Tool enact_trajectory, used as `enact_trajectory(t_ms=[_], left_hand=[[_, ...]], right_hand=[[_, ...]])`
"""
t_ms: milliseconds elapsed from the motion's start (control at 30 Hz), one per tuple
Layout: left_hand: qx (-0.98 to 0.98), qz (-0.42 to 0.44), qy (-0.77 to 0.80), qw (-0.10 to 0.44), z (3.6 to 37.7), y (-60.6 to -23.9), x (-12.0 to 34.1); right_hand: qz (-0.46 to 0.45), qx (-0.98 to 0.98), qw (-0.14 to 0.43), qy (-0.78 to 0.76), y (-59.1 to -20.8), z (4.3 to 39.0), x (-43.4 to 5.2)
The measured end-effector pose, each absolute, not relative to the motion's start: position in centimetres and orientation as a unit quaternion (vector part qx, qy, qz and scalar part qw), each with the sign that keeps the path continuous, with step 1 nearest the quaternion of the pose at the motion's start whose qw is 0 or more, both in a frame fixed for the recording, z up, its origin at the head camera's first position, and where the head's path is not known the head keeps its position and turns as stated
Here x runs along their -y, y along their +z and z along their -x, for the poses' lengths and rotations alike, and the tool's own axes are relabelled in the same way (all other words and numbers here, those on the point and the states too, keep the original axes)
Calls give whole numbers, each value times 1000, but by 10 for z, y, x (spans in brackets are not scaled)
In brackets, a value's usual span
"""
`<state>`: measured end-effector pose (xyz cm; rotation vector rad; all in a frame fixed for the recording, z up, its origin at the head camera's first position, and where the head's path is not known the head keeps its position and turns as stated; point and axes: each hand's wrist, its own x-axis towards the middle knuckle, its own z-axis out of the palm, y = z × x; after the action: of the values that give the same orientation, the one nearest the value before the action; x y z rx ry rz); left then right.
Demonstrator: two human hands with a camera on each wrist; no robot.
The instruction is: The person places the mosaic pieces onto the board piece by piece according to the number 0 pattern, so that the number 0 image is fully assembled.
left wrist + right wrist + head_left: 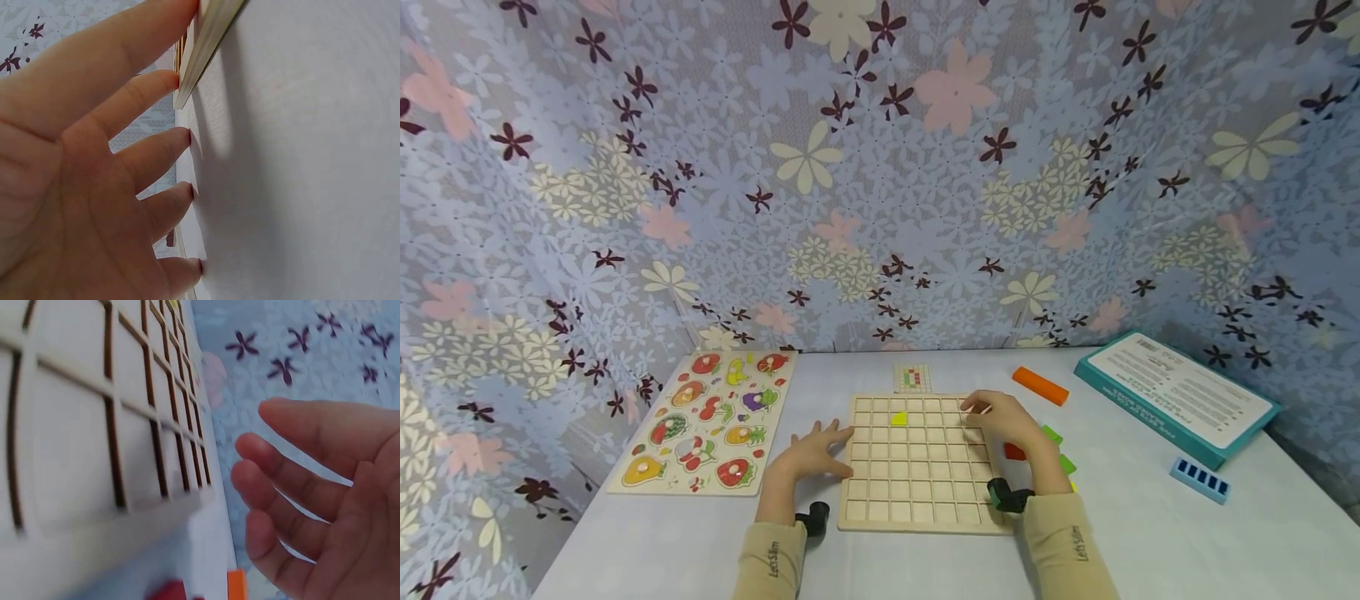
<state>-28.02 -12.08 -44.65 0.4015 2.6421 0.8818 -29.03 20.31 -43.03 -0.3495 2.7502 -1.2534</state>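
Note:
A wooden grid board (917,475) lies flat on the white table, with one yellow square tile (898,419) in a cell of an upper row. At its left edge, my left hand (811,454) has its fingers spread, and the thumb and index finger (147,94) touch the board's side. My right hand (1006,423) hovers over the board's upper right corner, fingers loosely bent, nothing between them in the right wrist view. Beside that forearm lie red tiles (1016,451) and green tiles (1066,463), partly hidden by the arm.
A fruit puzzle board (707,421) lies at the left. Behind the grid is a small pattern card (913,378). An orange block (1041,386), a teal box (1180,396) and a blue slotted piece (1200,479) are on the right. A flowered cloth (880,208) hangs behind the table.

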Motion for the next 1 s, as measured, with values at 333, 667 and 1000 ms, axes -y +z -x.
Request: enact_trajectory(t_ms=[333,667,1000], left_hand=[[-927,-141,308,162,280,-446,121],[-926,-143,308,164,280,-446,121],[-925,-138,312,168,280,-445,121]], right_hand=[[89,-895,91,-428,-429,286,-235],[65,-894,125,-424,-430,278,-255],[37,-911,145,-385,-428,272,-264]])
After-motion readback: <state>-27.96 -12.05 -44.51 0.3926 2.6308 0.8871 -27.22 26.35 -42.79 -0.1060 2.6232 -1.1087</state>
